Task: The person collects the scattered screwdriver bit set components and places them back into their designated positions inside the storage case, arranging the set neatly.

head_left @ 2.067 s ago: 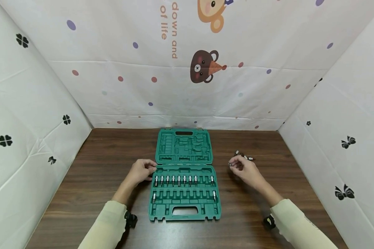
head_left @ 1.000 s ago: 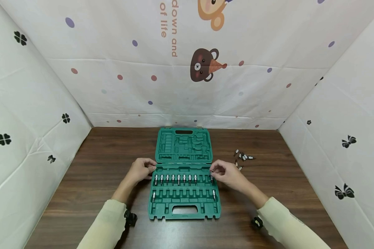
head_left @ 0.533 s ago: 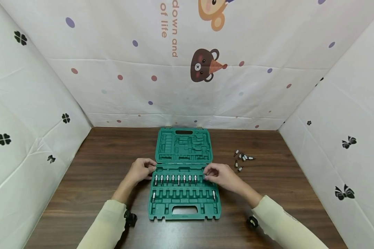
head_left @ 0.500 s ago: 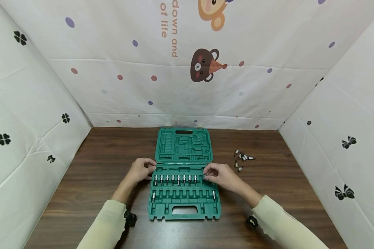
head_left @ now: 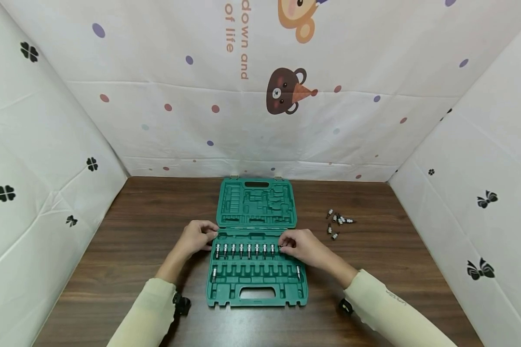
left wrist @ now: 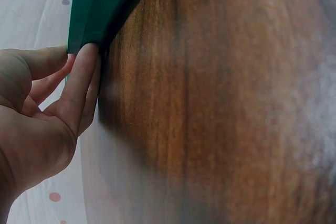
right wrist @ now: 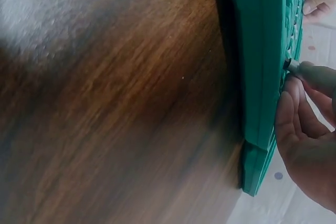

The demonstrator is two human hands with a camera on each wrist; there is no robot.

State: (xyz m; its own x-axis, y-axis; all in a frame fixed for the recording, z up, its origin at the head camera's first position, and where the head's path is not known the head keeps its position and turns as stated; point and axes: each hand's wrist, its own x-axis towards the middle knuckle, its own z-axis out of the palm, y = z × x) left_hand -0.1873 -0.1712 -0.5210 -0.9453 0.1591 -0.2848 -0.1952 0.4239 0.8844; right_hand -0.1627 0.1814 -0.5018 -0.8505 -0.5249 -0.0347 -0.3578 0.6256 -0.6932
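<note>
An unfolded green plastic socket case lies on the table. My left hand holds its left edge near the hinge; in the left wrist view the thumb is at the upper edge and the fingers lie along the side wall. Over the right part of the upper row, my right hand pinches a small bit socket between thumb and fingers, its dark tip pointing at the slots. Several silver bit sockets fill the row to its left. One bit socket sits at each end of the lower row.
Several loose bit sockets lie in a small heap on the wooden table to the right of the case. The case's lid lies flat toward the printed back cloth.
From the loose heap, my right hand has carried the bit socket left to the case, then a little further left along the upper row. My left hand keeps its place.
</note>
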